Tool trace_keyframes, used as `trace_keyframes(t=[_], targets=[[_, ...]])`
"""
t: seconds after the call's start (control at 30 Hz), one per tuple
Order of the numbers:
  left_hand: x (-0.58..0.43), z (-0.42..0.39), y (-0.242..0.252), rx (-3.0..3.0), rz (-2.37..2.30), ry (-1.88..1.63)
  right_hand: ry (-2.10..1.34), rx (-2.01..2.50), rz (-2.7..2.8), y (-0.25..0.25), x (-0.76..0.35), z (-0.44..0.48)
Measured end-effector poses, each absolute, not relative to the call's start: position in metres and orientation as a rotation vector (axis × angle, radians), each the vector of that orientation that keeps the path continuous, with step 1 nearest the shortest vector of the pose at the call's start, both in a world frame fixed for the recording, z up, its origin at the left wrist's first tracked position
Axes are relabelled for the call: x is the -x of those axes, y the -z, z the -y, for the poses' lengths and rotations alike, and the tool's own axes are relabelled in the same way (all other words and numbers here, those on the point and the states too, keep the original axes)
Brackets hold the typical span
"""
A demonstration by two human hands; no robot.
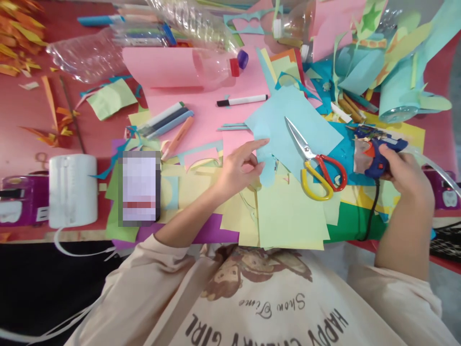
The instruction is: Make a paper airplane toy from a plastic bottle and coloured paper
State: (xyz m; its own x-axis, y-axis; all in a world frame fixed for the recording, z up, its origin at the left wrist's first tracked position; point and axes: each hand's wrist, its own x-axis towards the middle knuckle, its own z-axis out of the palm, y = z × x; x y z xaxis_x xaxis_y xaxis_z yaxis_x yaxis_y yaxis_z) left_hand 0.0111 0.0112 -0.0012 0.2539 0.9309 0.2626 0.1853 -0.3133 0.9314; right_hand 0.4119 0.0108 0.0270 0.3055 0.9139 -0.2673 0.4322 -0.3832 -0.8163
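My left hand (239,168) is over the middle of the table, index finger stretched out and thumb apart from it. Its fingertips are at the edge of a rounded light blue paper cutout (266,172); whether they press on it I cannot tell. On the right, my right hand (410,173) is wrapped round a dark blue glue gun (380,154) with a clear glue stick (430,161) sticking out behind. The gun's nozzle points left and back. Scissors (308,154) with red and yellow handles lie partly spread on a light blue sheet (288,115) between my hands.
Pale yellow-green paper (291,221) lies at the front edge. Markers (167,120) and a black-and-white pen (242,100) lie behind. A phone (139,187) and a white box (73,190) are at left. Plastic bottles (212,67) and a paper-wrapped bottle (399,101) line the back.
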Motion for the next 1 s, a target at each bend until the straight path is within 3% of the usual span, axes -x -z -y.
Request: trace_keyframes(t=[0.07,0.13,0.2,0.33,0.53,0.83,1.0], targets=[[-0.011,-0.011,0.002,-1.698,-1.024,-1.134,-0.891,2.193,1.191,-0.039,-0.416,-0.006],[-0.011,-0.011,0.002,-1.685,-1.033,-1.111,-0.58,2.396,1.331,-0.054,-0.409,-0.001],[-0.012,-0.01,0.003,-1.662,-1.059,-1.075,-0.363,2.339,1.395,-0.068,-0.387,0.002],[-0.011,-0.009,0.005,-1.633,-1.078,-1.055,-0.856,1.953,1.435,-0.073,-0.315,0.003],[-0.011,-0.009,0.004,-1.6,-1.107,-1.016,-1.663,1.444,1.705,-0.04,-0.224,0.002],[-0.008,-0.014,0.005,-1.617,-1.104,-1.146,-1.714,1.354,1.398,-0.019,-0.202,-0.009],[-0.005,-0.016,0.01,-1.697,-1.233,-1.188,-1.51,1.394,1.266,-0.016,-0.209,-0.01]])
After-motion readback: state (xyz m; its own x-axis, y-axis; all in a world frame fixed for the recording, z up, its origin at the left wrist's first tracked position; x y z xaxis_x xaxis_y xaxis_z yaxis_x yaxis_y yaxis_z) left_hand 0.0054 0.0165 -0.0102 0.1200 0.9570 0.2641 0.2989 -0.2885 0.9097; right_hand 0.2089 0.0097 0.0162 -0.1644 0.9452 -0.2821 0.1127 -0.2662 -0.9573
